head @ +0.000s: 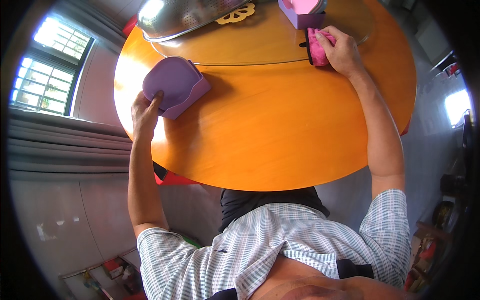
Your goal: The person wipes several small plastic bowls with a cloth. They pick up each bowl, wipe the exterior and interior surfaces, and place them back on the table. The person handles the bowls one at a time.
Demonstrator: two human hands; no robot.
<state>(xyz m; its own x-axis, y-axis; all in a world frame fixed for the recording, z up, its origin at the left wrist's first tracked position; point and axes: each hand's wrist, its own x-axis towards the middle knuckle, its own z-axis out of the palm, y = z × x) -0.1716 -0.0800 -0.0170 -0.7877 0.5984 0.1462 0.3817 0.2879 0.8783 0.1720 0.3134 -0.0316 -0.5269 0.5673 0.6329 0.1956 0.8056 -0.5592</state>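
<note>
My left hand (pixel 145 112) grips a purple plastic holder (pixel 189 95) at the table's left side. Its thumb presses on the face of a purple plate (pixel 168 78) in that holder, and the other fingers are hidden behind. Whether the holder touches the tabletop, I cannot tell. Far to the right, my right hand (pixel 343 52) is closed around a bunched pink cloth (pixel 318 48) with dark edging. This cloth lies at the rim of the glass turntable (pixel 262 48). Just beyond it stands a second purple holder (pixel 305 20) with a pink plate (pixel 302 5) inside.
The round orange wooden table (pixel 270 131) curves in front of me. A perforated metal dome cover (pixel 183 17) leans over the turntable's far left, beside a flower-shaped trivet (pixel 238 14). Something red (pixel 174 179) shows below the near-left table edge. Grey curtains (pixel 71 146) hang at left.
</note>
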